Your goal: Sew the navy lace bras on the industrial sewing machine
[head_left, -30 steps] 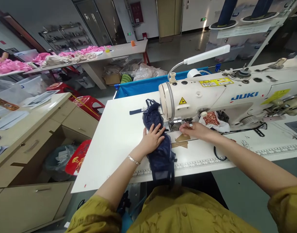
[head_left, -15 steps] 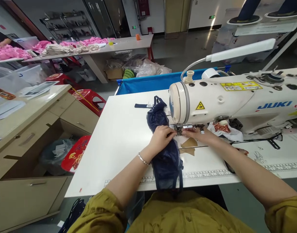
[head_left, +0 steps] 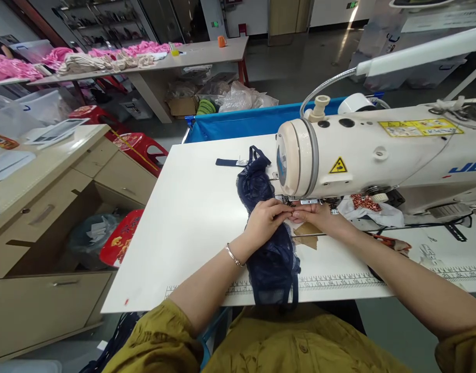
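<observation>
A navy lace garment [head_left: 271,254] lies on the white sewing table [head_left: 191,217], running from the front edge up to the needle of a cream sewing machine [head_left: 362,155]. My left hand [head_left: 265,220] rests on the lace with its fingers pinched together at the presser foot. My right hand [head_left: 317,215] meets it from the right, fingers closed on the same edge of fabric under the machine head. A navy strap piece [head_left: 227,162] lies apart at the back of the table.
A lamp arm [head_left: 416,52] hangs over the machine. A blue fabric bin [head_left: 238,132] stands behind the table. Beige drawers [head_left: 67,207], red stools [head_left: 139,150] and a waste bin [head_left: 92,235] are at the left. Pink garments [head_left: 105,54] cover a far table.
My left hand slid from lying flat on the lace up to the needle and pinched shut beside my right hand. The view moved closer to the machine head.
</observation>
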Motion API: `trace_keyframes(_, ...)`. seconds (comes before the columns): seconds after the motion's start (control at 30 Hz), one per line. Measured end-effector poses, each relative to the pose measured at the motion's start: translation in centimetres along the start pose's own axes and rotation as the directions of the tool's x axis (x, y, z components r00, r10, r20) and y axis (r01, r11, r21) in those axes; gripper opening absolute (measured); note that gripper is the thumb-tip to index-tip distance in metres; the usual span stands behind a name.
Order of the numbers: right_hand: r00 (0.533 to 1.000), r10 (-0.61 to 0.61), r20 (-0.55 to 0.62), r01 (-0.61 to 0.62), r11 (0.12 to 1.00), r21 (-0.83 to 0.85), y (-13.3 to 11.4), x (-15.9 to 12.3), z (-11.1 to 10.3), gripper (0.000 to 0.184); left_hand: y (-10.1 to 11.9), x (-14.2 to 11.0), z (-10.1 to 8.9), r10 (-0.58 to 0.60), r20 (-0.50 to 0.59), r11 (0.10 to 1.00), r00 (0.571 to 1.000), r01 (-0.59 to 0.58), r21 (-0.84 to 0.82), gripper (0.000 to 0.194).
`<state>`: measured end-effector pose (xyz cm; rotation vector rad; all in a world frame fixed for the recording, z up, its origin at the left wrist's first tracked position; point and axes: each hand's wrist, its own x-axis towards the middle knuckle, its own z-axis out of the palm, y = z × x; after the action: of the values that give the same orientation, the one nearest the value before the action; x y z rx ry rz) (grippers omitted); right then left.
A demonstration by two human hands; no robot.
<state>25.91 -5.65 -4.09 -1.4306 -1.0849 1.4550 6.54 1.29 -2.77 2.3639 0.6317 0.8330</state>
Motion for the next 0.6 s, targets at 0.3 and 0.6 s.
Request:
trace_keyframes(0.3,0.997,0.038,-0.061,-0.031,0.993,0.118,0.3,0.1,0.2,0.053,0.9,0.1,-0.3,-0.012,0.053,0.997,0.999,0.007,0.079,0.007)
trace_keyframes(0.6,1.0,0.014,-0.014,-0.014,1.0,-0.016,-0.8,-0.5,0.2,0.057,0.5,-0.1,-0.3,0.166,0.065,0.946,0.984,-0.177,0.273,0.021)
